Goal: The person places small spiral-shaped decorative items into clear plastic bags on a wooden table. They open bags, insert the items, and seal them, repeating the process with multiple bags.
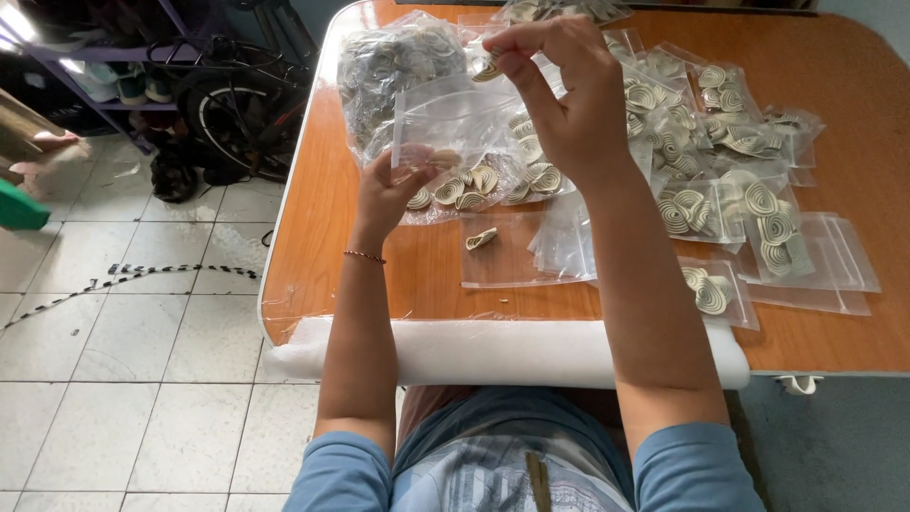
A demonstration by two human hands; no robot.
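While the left hand (393, 190) grips the clear bag (455, 142), right fingers (512, 59) pinch a coil (486, 66) above it.

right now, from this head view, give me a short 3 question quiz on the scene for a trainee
1. True or false: the right hand pinches a cream spiral woven piece above the clear plastic zip bag.
2. Which hand holds that bag's lower edge?
3. Multiple choice: the single loose cream spiral piece nearest the person lies on A) the white tiled floor, B) a flat clear bag on the orange wooden table, C) the white foam roll.

Key: 1 true; 2 the left hand; 3 B.
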